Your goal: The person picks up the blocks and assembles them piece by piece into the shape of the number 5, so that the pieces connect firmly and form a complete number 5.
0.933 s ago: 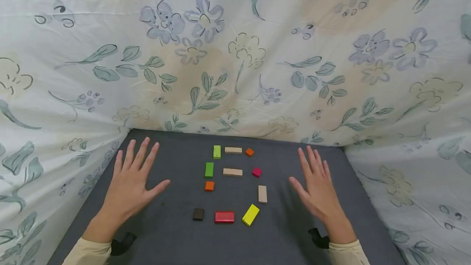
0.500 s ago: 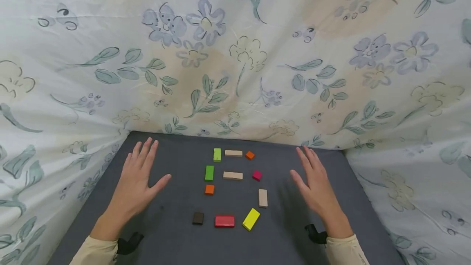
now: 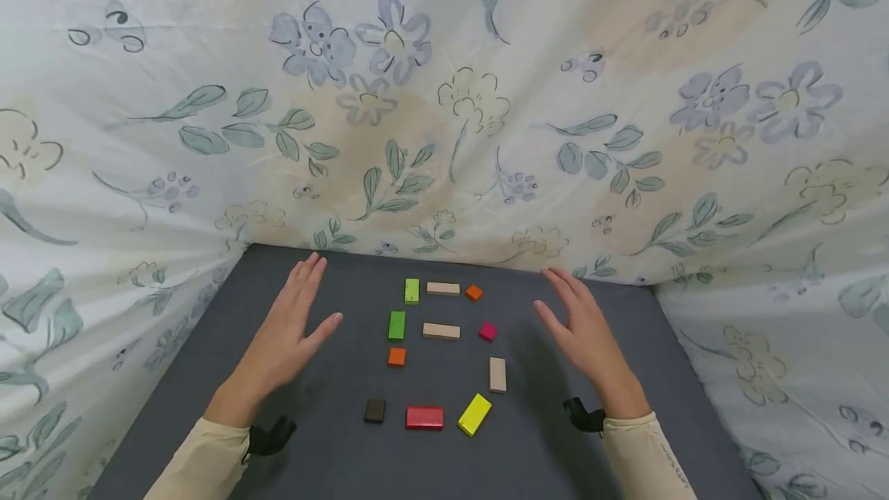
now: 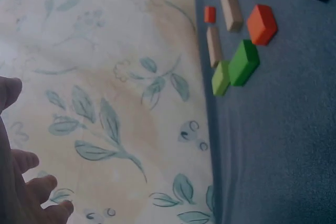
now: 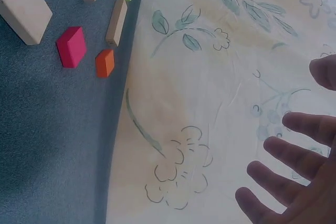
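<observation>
My left hand (image 3: 283, 338) hovers left of a group of small blocks, fingers straight and thumb spread, holding nothing. On the other side my right hand (image 3: 583, 326) hovers the same way, also holding nothing. Nearest the left hand are a green block (image 3: 397, 326), an orange block (image 3: 397, 357) and a dark brown block (image 3: 375, 410). A pink block (image 3: 488, 331) and an upright-lying beige block (image 3: 497, 375) are nearest the right hand. Toward the front lie a red block (image 3: 424, 417) and a yellow block (image 3: 474, 414), the yellow one turned at an angle.
Farther back are a light green block (image 3: 412, 291), a beige plank (image 3: 443, 288), a small orange block (image 3: 474, 292) and another beige plank (image 3: 441, 331). All lie on a dark grey table (image 3: 430, 469). Flowered cloth (image 3: 417, 137) hangs behind and along both sides.
Both hands have moved inward toward the blocks, and the left hand's spread fingers have come together. The blocks keep their places on the table.
</observation>
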Demonstrator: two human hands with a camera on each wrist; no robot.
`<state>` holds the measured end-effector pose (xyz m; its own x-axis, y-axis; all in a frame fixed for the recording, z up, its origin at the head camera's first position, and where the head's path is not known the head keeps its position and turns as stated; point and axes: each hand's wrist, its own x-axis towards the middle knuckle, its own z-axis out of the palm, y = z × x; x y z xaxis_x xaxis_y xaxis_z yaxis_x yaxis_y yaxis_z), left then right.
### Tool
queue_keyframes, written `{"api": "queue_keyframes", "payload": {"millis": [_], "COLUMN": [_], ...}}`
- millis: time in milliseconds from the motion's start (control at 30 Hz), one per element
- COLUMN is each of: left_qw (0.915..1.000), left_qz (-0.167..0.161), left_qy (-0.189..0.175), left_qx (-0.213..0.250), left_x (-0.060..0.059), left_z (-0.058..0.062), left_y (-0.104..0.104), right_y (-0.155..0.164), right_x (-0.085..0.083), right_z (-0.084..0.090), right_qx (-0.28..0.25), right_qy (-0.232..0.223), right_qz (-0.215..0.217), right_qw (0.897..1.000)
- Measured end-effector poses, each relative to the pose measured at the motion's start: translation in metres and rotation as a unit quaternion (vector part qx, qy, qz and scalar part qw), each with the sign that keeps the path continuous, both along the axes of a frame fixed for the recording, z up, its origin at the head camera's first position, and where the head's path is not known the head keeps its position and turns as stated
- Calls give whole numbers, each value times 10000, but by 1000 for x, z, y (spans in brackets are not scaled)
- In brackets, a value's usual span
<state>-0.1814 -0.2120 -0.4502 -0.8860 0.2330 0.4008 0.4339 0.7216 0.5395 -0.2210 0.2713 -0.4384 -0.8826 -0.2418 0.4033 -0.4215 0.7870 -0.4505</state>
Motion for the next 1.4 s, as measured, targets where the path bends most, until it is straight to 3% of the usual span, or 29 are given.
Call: {"api": "queue_keyframes", "payload": {"millis": [433,733,1400], "left_qw": [9999,9994,9958], "left_qz": [-79,-122,-291], "left_qy": [-109,-308,-830], "left_qx": [-16,-89,-237], "left_x": [-10,-26,-33], "left_z": [-9,-12,-15], "left_y": [1,10,19], "right_y": [-6,-18,-21], "right_x": [-14,-21,-24], "right_z": [4,5,3], "right_qx": [51,108,282], "right_qy": [-2,-205,-448], "right_qz": [62,109,23], "right_qw": [10000,9997,9986]}}
